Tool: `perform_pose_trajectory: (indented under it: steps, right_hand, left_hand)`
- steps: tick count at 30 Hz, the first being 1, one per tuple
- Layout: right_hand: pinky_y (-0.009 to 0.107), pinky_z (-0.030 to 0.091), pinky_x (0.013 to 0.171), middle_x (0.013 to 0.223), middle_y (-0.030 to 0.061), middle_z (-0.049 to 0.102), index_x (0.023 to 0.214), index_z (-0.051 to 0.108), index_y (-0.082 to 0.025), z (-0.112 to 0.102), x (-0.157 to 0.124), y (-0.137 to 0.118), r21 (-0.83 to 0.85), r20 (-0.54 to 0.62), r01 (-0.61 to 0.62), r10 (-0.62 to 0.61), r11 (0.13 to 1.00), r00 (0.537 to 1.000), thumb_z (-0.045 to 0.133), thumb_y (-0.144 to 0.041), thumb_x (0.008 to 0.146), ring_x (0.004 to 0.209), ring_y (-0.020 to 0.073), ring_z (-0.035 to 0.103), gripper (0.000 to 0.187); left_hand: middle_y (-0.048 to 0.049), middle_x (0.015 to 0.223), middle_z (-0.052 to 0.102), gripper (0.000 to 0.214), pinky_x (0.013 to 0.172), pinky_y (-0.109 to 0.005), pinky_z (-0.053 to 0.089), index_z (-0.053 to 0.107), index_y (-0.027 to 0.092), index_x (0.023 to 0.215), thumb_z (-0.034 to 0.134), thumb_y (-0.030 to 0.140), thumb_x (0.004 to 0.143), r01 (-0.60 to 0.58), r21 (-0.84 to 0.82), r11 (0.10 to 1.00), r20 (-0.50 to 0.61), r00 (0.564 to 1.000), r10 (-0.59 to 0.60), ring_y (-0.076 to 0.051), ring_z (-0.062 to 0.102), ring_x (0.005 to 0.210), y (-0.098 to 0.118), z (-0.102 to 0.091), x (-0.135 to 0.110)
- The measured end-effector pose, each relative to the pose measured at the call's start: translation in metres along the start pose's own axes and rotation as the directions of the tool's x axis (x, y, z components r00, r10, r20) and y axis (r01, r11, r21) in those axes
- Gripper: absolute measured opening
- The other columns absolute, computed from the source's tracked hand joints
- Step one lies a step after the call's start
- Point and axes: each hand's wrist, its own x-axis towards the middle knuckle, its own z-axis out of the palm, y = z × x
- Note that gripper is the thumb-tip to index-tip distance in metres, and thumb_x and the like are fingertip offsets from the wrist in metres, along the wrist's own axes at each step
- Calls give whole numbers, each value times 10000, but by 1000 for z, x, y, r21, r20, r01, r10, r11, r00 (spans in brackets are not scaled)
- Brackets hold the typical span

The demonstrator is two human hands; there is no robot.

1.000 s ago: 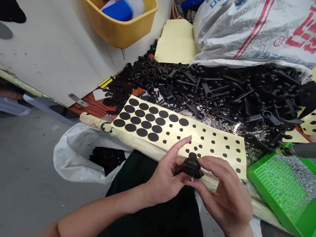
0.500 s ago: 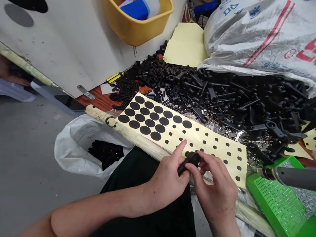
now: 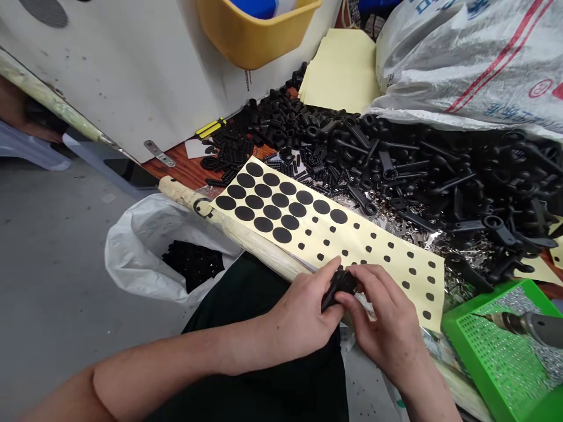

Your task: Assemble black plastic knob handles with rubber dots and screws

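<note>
left fingers (image 3: pixel 329 270), right fingers (image 3: pixel 370 276): gripping rounded black part (image 3: pixel 340 287) | flat yellowish sheet (image 3: pixel 399 266) | matte discs (image 3: pixel 282 235)

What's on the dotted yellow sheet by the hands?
The yellow sheet bears large black discs at left and small dark spots further right. The left hand, right hand and black part hide what's on part of its near side.

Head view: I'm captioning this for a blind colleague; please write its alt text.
A bare left hand and right hand hold a black part near a yellow sheet bearing black discs. Heaped black parts lie beyond it, a green basket at right.
</note>
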Motion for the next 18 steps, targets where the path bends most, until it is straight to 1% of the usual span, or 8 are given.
perform_pose_trajectory:
  steps: [3, 6, 8, 10, 13, 15, 17, 18]
  right_hand:
    - [384, 578, 789, 1028, 128, 622, 1165, 523, -164, -2, 0, 0, -35, 27, 53, -52, 998, 998, 518, -207, 897, 935, 222, 639, 271]
    - [361, 582, 772, 1032, 129, 624, 1163, 521, -157, -6, 2, 0, -55, 91, 122, -117, 991, 989, 513, -196, 899, 927, 214, 637, 267]
    - [331, 582, 748, 1014, 132, 624, 1159, 521, -136, -8, 4, -1, -52, 125, 158, -151, 986, 981, 508, -188, 902, 911, 206, 636, 263]
    - [317, 582, 732, 989, 136, 632, 1165, 523, -113, -9, 6, 0, -61, 105, 215, -208, 975, 973, 501, -187, 905, 887, 206, 641, 271]
    - [306, 584, 683, 959, 142, 649, 1196, 530, -94, -8, 10, 4, -87, 52, 324, -321, 942, 946, 505, -212, 905, 826, 209, 653, 315]
    - [289, 586, 669, 1000, 152, 653, 1249, 518, -105, -6, 16, 4, -44, 99, 384, -379, 922, 920, 500, -229, 906, 839, 211, 664, 366]
    - [278, 586, 700, 1057, 149, 650, 1296, 502, -141, -2, 25, -1, 48, 144, 387, -390, 921, 910, 481, -208, 910, 903, 211, 668, 392]
    - [277, 585, 722, 1079, 140, 647, 1306, 499, -166, 1, 31, -5, 101, 154, 355, -367, 929, 918, 479, -193, 909, 936, 207, 665, 399]
  left_hand:
    - [76, 594, 417, 412, 485, -198, 332, 539, 155, 1190, 539, 132, 779, 21, -20, 1000, 47, 999, -20, -81, 408, 518, 0, -3, 1]
    - [78, 597, 401, 401, 460, -188, 305, 551, 153, 1168, 571, 144, 768, 46, -71, 996, 102, 994, -39, -76, 400, 518, 2, -8, 2]
    - [71, 615, 427, 371, 461, -183, 312, 565, 159, 1135, 572, 132, 765, 68, -140, 988, 149, 988, -47, -73, 410, 526, 5, -12, 2]
    - [55, 665, 484, 328, 476, -180, 338, 573, 165, 1082, 562, 103, 760, 113, -251, 961, 200, 978, -63, -70, 437, 543, 8, -17, 1]
    - [40, 727, 535, 348, 514, -185, 397, 539, 165, 1012, 629, 78, 687, 221, -477, 851, 309, 948, -73, -75, 491, 581, 8, -25, -1]
    - [49, 706, 530, 399, 526, -199, 434, 497, 173, 1003, 683, 108, 657, 311, -582, 751, 389, 918, -78, -82, 509, 571, 5, -32, -2]
    - [58, 653, 517, 349, 500, -203, 430, 472, 178, 986, 678, 188, 705, 349, -621, 702, 389, 915, -110, -81, 498, 522, 1, -41, -3]
    - [56, 635, 514, 289, 490, -203, 419, 471, 176, 977, 643, 227, 750, 338, -627, 702, 346, 928, -138, -80, 489, 505, 0, -47, -4]
